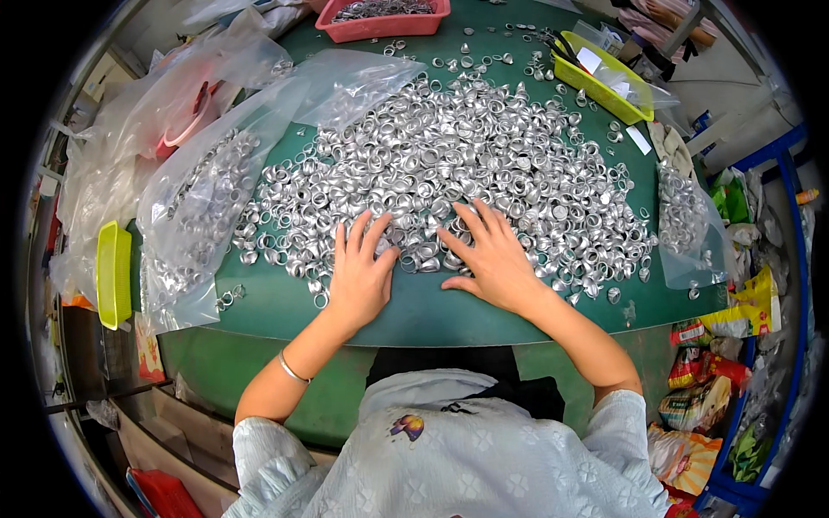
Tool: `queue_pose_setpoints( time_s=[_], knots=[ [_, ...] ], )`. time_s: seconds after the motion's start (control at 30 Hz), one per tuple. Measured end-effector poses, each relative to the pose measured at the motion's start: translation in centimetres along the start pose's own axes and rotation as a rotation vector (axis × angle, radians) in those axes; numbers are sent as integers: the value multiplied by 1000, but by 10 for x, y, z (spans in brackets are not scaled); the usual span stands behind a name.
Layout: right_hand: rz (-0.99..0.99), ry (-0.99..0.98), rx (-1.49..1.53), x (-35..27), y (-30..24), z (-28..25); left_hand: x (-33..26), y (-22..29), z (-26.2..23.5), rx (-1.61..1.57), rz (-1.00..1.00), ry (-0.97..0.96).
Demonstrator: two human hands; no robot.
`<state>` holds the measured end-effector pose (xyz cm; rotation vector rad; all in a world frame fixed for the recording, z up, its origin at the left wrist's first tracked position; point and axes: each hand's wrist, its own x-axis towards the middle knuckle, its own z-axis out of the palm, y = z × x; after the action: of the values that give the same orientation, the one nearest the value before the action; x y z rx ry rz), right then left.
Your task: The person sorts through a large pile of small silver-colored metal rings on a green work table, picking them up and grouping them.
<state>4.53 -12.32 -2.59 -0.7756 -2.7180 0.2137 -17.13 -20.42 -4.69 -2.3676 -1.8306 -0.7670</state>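
Reaching palm-down to the frame's centre, left hand (pixel 360 281) and right hand (pixel 498 266), fingers loosely spread, touching silvery metal rings (pixel 466 160).

You have bare surface (pixel 436 315) to pass over at six o'clock, along the near edge. The heap of metal rings (pixel 484 164) blocks you from nine round to three; beyond it lie a clear bag (pixel 203 211) at nine, a smaller bag (pixel 685 224) at three and a pink basket (pixel 389 29) at twelve.
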Motion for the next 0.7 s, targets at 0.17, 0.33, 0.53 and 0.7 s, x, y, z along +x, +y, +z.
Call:
queue_pose_setpoints(
  time_s=[0.17, 0.33, 0.53, 0.7],
  knots=[
    [-84, -14, -18, 5, -5, 9, 10, -30, -4, 64, 60, 54],
    [-151, 24, -8, -11, 9, 2, 20, -49, -2, 73, 59, 103],
    [171, 159, 19, 3, 15, 9, 34, -63, 4, -8, -85, 207],
    [261, 86, -81, 28, -11, 28, 38, -39, 13, 111, -234, 149]
  ],
)
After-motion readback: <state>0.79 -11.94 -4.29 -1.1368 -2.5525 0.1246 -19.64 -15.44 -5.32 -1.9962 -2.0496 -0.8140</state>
